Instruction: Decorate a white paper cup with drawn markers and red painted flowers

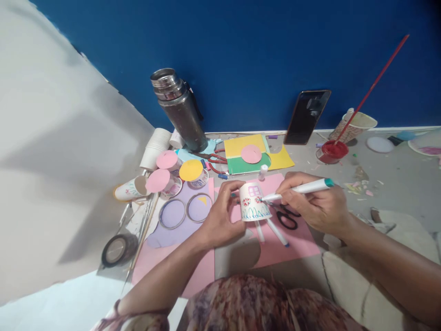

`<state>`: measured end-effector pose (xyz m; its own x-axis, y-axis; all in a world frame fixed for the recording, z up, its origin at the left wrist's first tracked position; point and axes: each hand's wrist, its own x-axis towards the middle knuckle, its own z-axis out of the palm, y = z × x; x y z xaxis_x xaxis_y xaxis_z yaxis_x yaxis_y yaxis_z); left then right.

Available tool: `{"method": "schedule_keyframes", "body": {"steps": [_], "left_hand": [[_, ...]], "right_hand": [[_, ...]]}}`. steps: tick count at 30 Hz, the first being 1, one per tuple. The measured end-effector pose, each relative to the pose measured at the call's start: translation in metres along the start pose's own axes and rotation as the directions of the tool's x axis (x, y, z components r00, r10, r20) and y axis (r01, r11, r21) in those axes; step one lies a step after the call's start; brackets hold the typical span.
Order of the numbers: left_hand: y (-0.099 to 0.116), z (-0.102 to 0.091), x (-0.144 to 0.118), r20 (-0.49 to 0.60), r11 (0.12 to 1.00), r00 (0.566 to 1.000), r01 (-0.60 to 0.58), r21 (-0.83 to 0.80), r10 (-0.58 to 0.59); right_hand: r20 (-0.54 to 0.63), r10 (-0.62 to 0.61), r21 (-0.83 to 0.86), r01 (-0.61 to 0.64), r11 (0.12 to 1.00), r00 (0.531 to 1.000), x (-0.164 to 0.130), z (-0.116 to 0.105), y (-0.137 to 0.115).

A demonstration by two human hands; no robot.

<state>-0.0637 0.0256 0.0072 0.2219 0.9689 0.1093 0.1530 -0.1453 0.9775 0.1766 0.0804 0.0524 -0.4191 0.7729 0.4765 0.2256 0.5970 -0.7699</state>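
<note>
My left hand is closed around the side of a small white paper cup, turned upside down. Drawn on the cup are a purple window, red-dotted flowers and blue-green grass strokes. A white marker with a green end sits in my right hand, its tip at the flower on the cup's right side. Beneath the cup, two more white markers lie on pink paper. Black-handled scissors rest just under my right hand, their blades partly hidden.
At left stand decorated cups with pink and yellow discs, stacked cups, tape rings and black tape. Behind are a steel flask, pliers, coloured paper, a phone and a red paint pot holding a stick.
</note>
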Motion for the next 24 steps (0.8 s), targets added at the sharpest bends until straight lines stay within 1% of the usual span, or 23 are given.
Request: {"method": "schedule_keyframes", "body": {"steps": [6,12,20,24], "left_hand": [[-0.0022,-0.0005,0.0004,0.0,1.0,1.0,-0.011,0.002,0.011],[-0.0011,-0.001,0.0009,0.025,1.0,1.0,-0.016,0.008,0.015],[0.0032,-0.0014,0.0,0.049,0.999,0.999,-0.007,0.047,0.005],[0.0031,-0.0014,0.0007,0.055,0.999,0.998,-0.01,0.041,0.008]], "right_hand": [[0.015,-0.011,-0.005,0.011,1.0,1.0,0.0,-0.001,0.0013],[-0.04,-0.029,0.0,0.029,1.0,0.999,-0.0007,-0.0007,0.0015],[0.026,-0.02,0.018,0.019,1.0,0.999,0.0007,0.0004,-0.0013],[0.018,-0.036,0.021,0.036,0.999,0.999,0.0013,0.0002,-0.0008]]}}
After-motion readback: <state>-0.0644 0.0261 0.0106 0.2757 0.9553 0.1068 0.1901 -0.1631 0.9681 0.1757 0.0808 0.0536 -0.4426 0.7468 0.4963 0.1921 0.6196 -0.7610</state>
